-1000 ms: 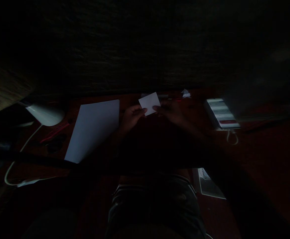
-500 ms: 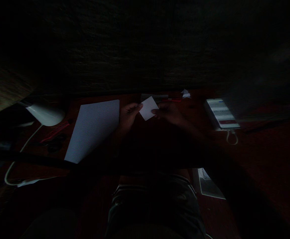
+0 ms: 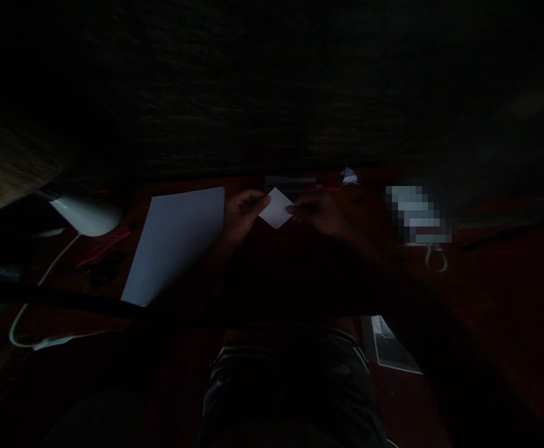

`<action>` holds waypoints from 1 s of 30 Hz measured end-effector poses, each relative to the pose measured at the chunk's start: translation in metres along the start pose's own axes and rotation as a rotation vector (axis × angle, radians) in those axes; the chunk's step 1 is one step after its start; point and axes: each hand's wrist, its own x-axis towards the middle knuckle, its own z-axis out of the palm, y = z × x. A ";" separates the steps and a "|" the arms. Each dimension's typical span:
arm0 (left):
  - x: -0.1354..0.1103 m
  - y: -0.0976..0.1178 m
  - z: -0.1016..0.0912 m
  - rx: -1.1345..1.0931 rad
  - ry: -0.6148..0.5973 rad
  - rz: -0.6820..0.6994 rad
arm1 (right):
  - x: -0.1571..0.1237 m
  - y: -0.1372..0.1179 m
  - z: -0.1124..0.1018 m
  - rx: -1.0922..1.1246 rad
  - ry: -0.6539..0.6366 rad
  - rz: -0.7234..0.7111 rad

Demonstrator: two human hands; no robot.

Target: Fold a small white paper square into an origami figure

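A small white square of paper (image 3: 276, 209) is held up between both hands, one corner pointing up like a diamond. My left hand (image 3: 244, 214) pinches its left corner, thumb on the near face. My right hand (image 3: 319, 213), darker in shadow, pinches the right corner with its thumb in front. The fingers behind the paper are hidden. A larger sheet of white paper (image 3: 178, 236) lies on the dark reddish table just left of my left hand. Whether the small square is folded I cannot tell in this dim light.
Behind my hands lie a greyish strip (image 3: 290, 181), a red item (image 3: 328, 188) and a crumpled paper piece (image 3: 348, 176). On the right is a pixelated device (image 3: 419, 214) with a white cable (image 3: 435, 258). Leftward are a white lamp-like object (image 3: 88, 216) and a red tool (image 3: 104, 246).
The small paper has turned a little and shifted slightly left and down, so its top corner now points more upward. Both hands keep their pinch on it.
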 end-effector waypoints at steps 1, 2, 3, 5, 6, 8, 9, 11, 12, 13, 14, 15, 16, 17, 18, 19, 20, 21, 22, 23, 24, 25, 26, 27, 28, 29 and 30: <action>0.000 0.001 0.000 0.007 -0.006 0.009 | -0.001 0.000 -0.001 -0.047 0.003 -0.035; 0.000 0.001 0.000 0.010 -0.010 0.018 | -0.001 -0.001 -0.001 -0.095 0.011 -0.070; 0.000 0.002 0.000 0.010 -0.013 0.027 | -0.002 -0.001 -0.002 -0.140 0.023 -0.102; -0.001 0.003 0.000 0.007 -0.015 0.035 | -0.002 -0.001 -0.003 -0.210 0.051 -0.146; 0.000 0.003 -0.001 0.009 -0.011 0.036 | -0.003 -0.001 -0.004 -0.234 0.066 -0.159; 0.000 0.002 -0.001 0.018 -0.007 0.034 | -0.002 0.000 -0.004 -0.267 0.099 -0.175; 0.000 0.002 -0.001 0.018 -0.007 0.037 | -0.002 0.001 -0.004 -0.279 0.113 -0.182; 0.000 0.002 -0.001 0.008 -0.019 0.055 | -0.002 0.003 -0.005 -0.297 0.132 -0.199; 0.000 0.002 -0.001 0.001 -0.029 0.064 | -0.002 0.004 -0.005 -0.308 0.136 -0.208; 0.000 0.002 0.000 -0.006 -0.037 0.072 | -0.002 0.005 -0.005 -0.324 0.137 -0.216; 0.000 0.002 0.000 -0.011 -0.044 0.079 | -0.002 0.006 -0.005 -0.346 0.136 -0.222; 0.000 0.003 0.000 -0.015 -0.050 0.084 | -0.002 0.007 -0.006 -0.374 0.133 -0.227; 0.000 0.004 0.000 -0.019 -0.053 0.090 | -0.002 0.008 -0.006 -0.405 0.133 -0.233; -0.001 0.005 0.000 -0.023 -0.058 0.099 | -0.003 0.009 -0.007 -0.438 0.134 -0.239; -0.001 0.007 0.000 -0.024 -0.063 0.110 | -0.003 0.009 -0.007 -0.470 0.138 -0.245; -0.001 0.008 0.000 -0.021 -0.070 0.122 | -0.004 0.009 -0.008 -0.500 0.143 -0.249; -0.002 0.009 -0.001 -0.016 -0.077 0.134 | -0.004 0.009 -0.008 -0.526 0.148 -0.250; -0.003 0.011 -0.001 -0.011 -0.085 0.146 | -0.005 0.009 -0.008 -0.548 0.153 -0.248; -0.003 0.012 -0.001 -0.007 -0.095 0.156 | -0.005 0.008 -0.009 -0.564 0.157 -0.244; -0.004 0.014 -0.001 -0.005 -0.106 0.164 | -0.006 0.008 -0.009 -0.573 0.159 -0.238; -0.005 0.015 -0.001 -0.002 -0.114 0.170 | -0.006 0.007 -0.010 -0.577 0.159 -0.231; -0.005 0.016 -0.001 0.001 -0.120 0.174 | -0.006 0.007 -0.010 -0.579 0.161 -0.226; -0.005 0.017 -0.001 0.007 -0.123 0.178 | -0.006 0.007 -0.010 -0.581 0.164 -0.223; -0.005 0.017 -0.001 0.014 -0.122 0.182 | -0.006 0.007 -0.010 -0.584 0.165 -0.223; -0.005 0.017 -0.001 0.021 -0.118 0.189 | -0.006 0.006 -0.010 -0.586 0.167 -0.226; -0.005 0.017 -0.001 0.027 -0.114 0.197 | -0.006 0.006 -0.010 -0.586 0.168 -0.230; -0.005 0.017 -0.002 0.032 -0.109 0.205 | -0.006 0.006 -0.010 -0.583 0.167 -0.236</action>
